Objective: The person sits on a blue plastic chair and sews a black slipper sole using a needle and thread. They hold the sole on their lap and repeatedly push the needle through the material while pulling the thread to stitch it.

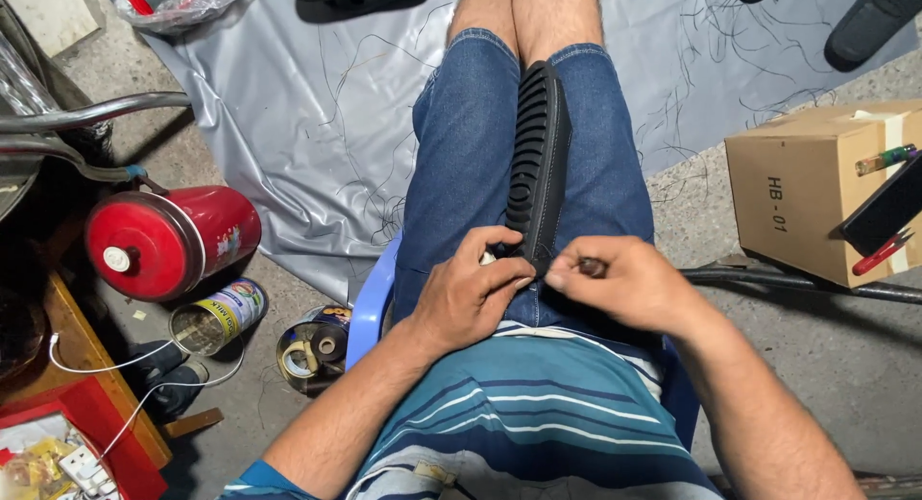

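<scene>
- Head view looks down at a seated person's lap, on a blue plastic chair, legs in denim shorts.
- A long black ribbed cover with a stitched seam lies along the gap between the thighs, its near end at the hands.
- Left hand is closed on the near end of the cover, thumb and fingers pinching its edge.
- Right hand sits just beside it, fingertips pinched together at the cover's seam; whatever small thing it grips is too tiny to tell.
- On the floor at left: a red canister on its side, an open tin can, and tape rolls.
- A cardboard box stands at right, with a lighter and a red-handled tool on top.
- A grey sheet strewn with loose threads covers the floor ahead.
</scene>
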